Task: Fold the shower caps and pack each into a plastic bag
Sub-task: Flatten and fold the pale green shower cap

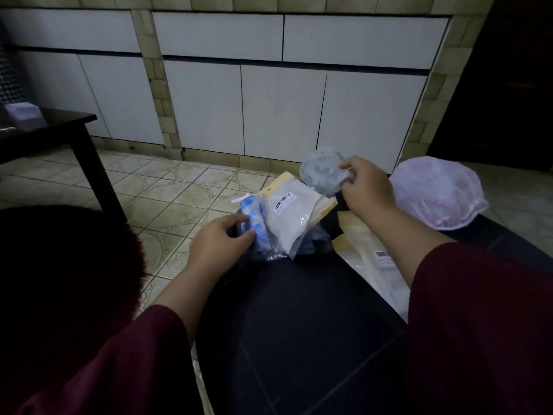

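Observation:
My right hand (366,187) pinches the edge of a crumpled pale blue-grey shower cap (321,172) and holds it up at the far end of the dark surface (299,310). My left hand (223,239) grips a blue-patterned shower cap packed in a clear plastic bag (254,224). Between the hands lies a white plastic bag with a barcode label (291,214), on top of cream-coloured bags (324,205). More flat cream bags (371,265), one with a barcode sticker, lie under my right forearm.
A white-and-pink shower cap (437,196) lies spread out at the right. A dark wooden table (45,130) with a small box on it stands at the left. White cabinet doors (269,109) and a tiled floor (167,187) lie ahead.

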